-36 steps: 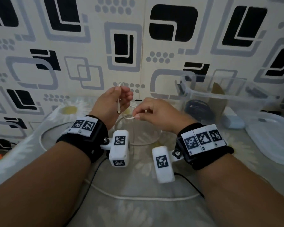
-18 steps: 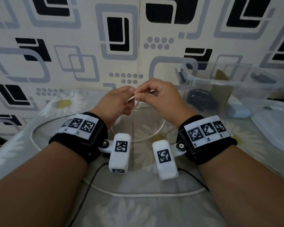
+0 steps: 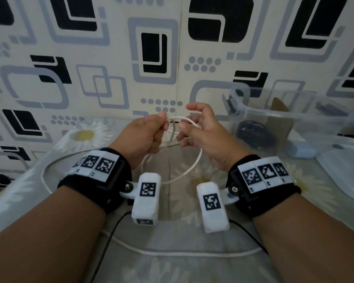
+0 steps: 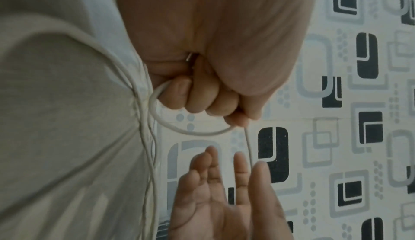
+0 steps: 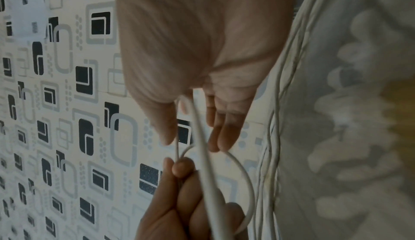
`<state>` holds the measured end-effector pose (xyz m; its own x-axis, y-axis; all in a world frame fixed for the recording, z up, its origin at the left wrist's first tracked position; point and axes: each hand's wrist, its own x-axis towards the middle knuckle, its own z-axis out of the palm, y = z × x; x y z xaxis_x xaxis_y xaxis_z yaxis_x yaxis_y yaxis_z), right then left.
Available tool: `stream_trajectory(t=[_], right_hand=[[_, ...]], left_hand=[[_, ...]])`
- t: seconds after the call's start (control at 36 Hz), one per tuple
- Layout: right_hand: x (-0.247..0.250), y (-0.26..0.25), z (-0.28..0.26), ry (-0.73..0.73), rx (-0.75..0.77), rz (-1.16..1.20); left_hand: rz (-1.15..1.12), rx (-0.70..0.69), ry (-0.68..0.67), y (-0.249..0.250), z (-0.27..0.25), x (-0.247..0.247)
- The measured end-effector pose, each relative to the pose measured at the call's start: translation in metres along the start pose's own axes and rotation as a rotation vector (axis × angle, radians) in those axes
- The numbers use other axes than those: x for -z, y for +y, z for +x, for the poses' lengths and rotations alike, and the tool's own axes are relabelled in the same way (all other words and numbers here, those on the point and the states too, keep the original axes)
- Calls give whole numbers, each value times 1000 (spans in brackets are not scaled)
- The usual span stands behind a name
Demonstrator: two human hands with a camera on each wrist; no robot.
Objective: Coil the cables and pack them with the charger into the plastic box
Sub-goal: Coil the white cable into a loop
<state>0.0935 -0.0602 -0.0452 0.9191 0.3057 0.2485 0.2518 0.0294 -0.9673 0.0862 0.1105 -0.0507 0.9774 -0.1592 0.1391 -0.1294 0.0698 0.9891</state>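
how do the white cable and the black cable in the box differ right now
The white cable is being handled above the bed, while the black cable sits inside the plastic box. The left hand grips the white one, with the right hand open beside it; nothing touches the black one. Most of the white cable trails loose, whereas the black one is a compact bundle. Both are thin cords.

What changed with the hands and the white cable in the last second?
The right hand let go of the white cable and opened its fingers after laying a loop into the left hand, which grips the coil throughout. The plastic box and its lid stayed put.
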Motion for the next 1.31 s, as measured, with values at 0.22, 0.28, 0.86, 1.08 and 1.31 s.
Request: stream_trajectory(t=[0.22, 0.28, 0.86, 1.08, 1.31], right_hand=[[1, -2, -13, -361, -242, 119], [0, -2, -15, -473, -261, 49], [8, 4, 0, 208, -140, 28], [16, 10, 5, 295, -78, -581], [13, 12, -1, 63, -70, -779]], left_hand=[[-293, 24, 243, 3, 8, 16], [-323, 26, 284, 3, 8, 18], [-506, 142, 314, 2, 9, 29], [-684, 197, 230, 7, 9, 33], [-903, 156, 231, 6, 12, 41]])
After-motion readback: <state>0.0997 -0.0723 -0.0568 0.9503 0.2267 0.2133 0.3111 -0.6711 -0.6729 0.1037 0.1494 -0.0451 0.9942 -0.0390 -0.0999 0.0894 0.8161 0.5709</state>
